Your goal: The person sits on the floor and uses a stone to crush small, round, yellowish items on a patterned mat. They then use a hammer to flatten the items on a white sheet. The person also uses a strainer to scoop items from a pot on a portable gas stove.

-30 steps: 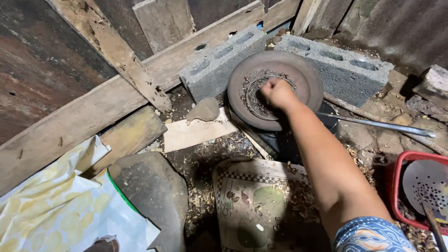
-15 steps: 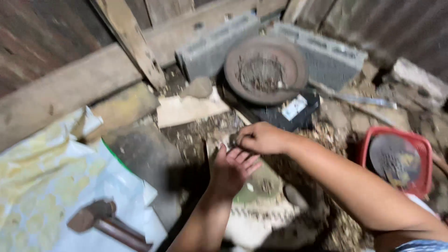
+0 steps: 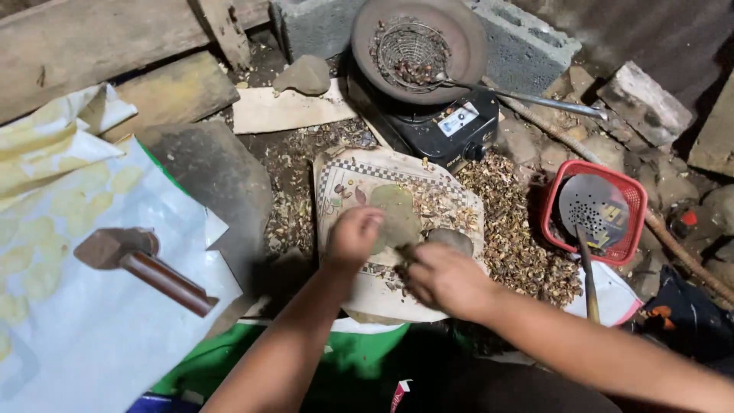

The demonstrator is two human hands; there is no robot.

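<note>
Stone [image 3: 451, 240] lies just beyond right hand [image 3: 443, 279], whose grip is unclear; left hand [image 3: 353, 237] curled.

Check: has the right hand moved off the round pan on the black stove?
Yes. The right hand came down from the round pan to the checkered board.

Dirt floor [image 3: 306, 153] strewn with shell fragments [image 3: 527, 252]. On it: checkered board [image 3: 359, 176], black stove [image 3: 451, 126], red basket [image 3: 634, 199], plastic sheet [image 3: 92, 321] bearing a hammer [image 3: 141, 264].

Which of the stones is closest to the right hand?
The small grey stone on the checkered mat, just above the right hand; the other loose stone lies far off beside the stove.
</note>
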